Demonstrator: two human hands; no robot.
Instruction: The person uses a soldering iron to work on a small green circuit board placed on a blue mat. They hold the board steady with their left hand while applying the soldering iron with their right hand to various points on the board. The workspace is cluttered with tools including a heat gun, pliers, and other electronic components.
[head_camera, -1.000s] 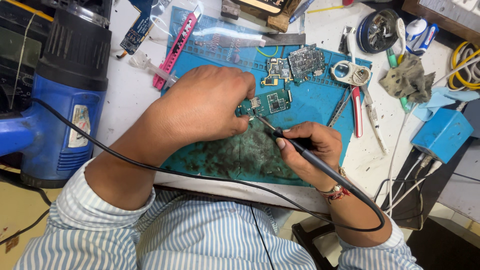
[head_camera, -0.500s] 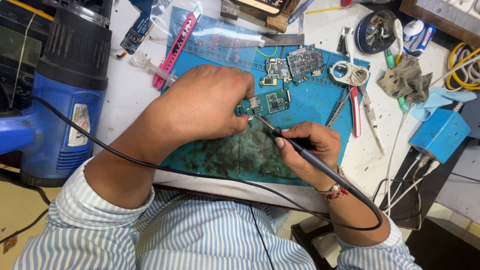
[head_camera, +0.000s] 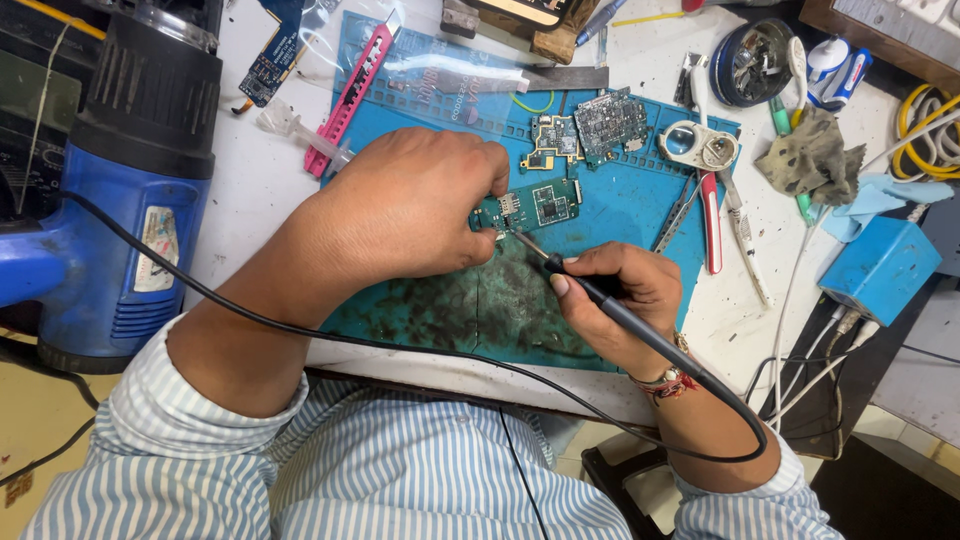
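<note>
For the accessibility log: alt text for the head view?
A right hand holds a black corded soldering iron, tip at a small green circuit board steadied by the left hand on a blue silicone work mat. A blue heat gun stands left.

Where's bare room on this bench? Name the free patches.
Free: mat between green board and tweezers; stained mat near the front edge; white bench between heat gun and pink tool. Crowded: top right corner.

left hand (head_camera: 410, 215) covers the left end of the green circuit board (head_camera: 540, 207); contact with the soldering iron (head_camera: 600, 300) tip is too small to tell. blue heat gun (head_camera: 110, 200) cut off at the left edge.
</note>
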